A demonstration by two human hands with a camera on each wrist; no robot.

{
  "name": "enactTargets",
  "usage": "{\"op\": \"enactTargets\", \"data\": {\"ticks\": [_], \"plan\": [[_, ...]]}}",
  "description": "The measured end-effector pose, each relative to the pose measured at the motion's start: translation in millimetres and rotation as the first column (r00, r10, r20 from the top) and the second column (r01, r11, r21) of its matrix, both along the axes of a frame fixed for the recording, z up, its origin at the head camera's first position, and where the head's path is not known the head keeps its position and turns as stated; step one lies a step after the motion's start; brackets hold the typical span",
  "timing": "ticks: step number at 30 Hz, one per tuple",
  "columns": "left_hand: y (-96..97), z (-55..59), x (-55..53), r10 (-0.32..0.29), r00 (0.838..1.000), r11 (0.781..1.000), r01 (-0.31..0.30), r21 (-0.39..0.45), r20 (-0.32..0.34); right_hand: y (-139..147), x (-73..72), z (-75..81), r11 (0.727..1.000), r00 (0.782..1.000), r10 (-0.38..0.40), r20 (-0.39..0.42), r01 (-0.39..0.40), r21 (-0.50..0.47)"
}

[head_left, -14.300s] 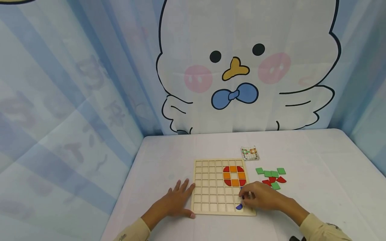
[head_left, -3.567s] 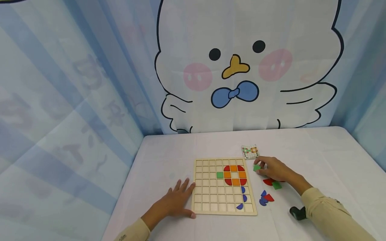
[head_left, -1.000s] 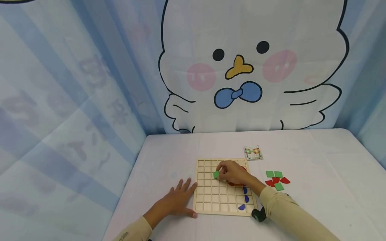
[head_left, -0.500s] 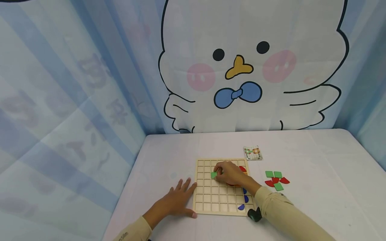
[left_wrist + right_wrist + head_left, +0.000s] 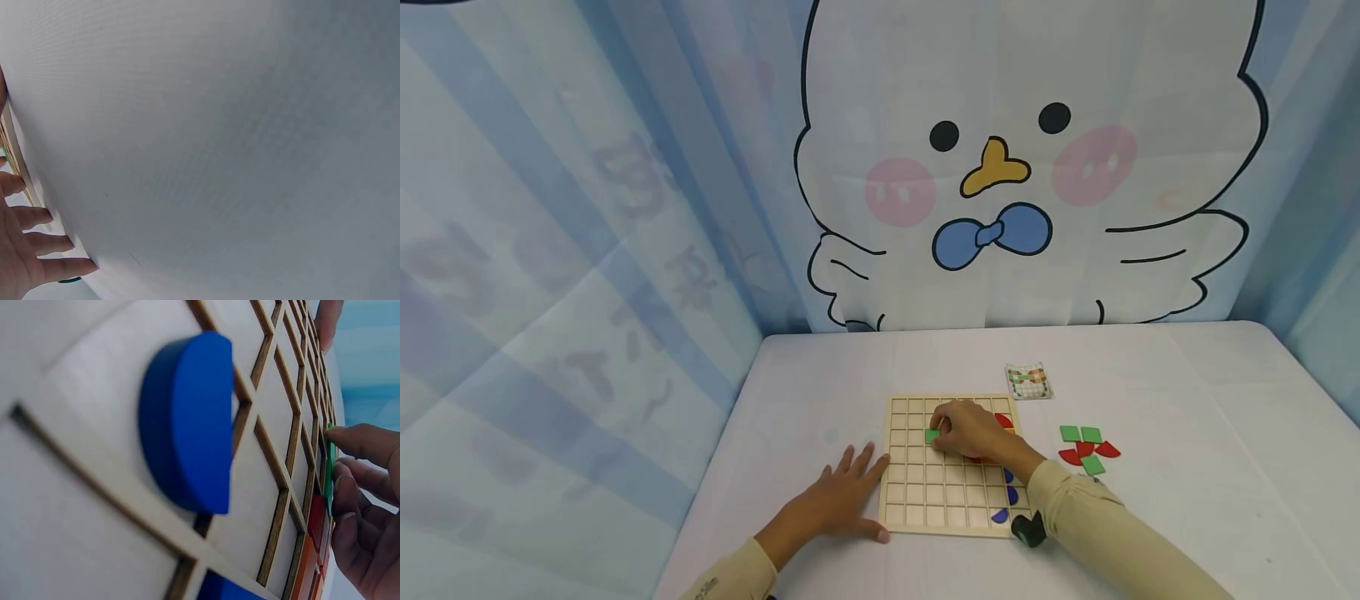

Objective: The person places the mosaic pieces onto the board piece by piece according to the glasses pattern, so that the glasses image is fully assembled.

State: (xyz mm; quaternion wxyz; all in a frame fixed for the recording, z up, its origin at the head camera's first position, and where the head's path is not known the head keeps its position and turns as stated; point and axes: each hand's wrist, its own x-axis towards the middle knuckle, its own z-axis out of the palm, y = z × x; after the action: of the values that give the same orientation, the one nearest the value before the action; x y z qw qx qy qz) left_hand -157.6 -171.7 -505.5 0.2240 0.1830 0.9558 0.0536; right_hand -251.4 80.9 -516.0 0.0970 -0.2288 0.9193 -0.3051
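Observation:
My right hand (image 5: 966,429) pinches a green square tile (image 5: 932,437) between thumb and fingertips, down at a cell of the wooden grid board (image 5: 910,496). In the right wrist view the green tile (image 5: 329,465) stands edge-on at the fingertips. Beneath that hand lies a ring of red and orange pieces, mostly hidden; a red quarter piece (image 5: 1002,421) shows at its corner. My left hand (image 5: 842,500) lies with fingers spread, fingertips at the board's left edge. Several blue half-round pieces sit at the board's right side, one large in the right wrist view (image 5: 200,425).
To the right of the board lie loose green squares (image 5: 1092,435) and red quarter pieces (image 5: 1107,450). A small patterned card (image 5: 1029,382) rests behind the board's far right corner. A black device (image 5: 1028,530) is at the right wrist. A printed curtain (image 5: 865,283) stands behind the table.
Earlier, my right hand picked the green tile from the loose pieces at right and brought it over the board. Over the last second it moved slightly left, down to a cell. Left hand unmoved.

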Motion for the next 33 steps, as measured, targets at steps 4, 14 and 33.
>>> {"op": "enactTargets", "data": {"ticks": [4, 14, 33], "plan": [[-0.6, -1.8, -0.5, -0.001, 1.0, 1.0, 0.001, 0.001, -0.002, -0.9, -0.4, -0.4, 1.0, 1.0, -0.003, 0.0, 0.003, 0.01], [-0.9, -0.9, 0.0, -0.007, 1.0, 1.0, 0.007, -0.001, -0.005, 11.8, 2.3, 1.8, 0.991, 0.992, 0.115, -0.045, -0.117, -0.063], [-0.7, -0.8, 0.2, -0.002, 1.0, 1.0, 0.002, 0.002, -0.004, 120.7, 8.0, 12.2, 0.994, 0.995, -0.008, 0.102, 0.019, -0.108]]}}
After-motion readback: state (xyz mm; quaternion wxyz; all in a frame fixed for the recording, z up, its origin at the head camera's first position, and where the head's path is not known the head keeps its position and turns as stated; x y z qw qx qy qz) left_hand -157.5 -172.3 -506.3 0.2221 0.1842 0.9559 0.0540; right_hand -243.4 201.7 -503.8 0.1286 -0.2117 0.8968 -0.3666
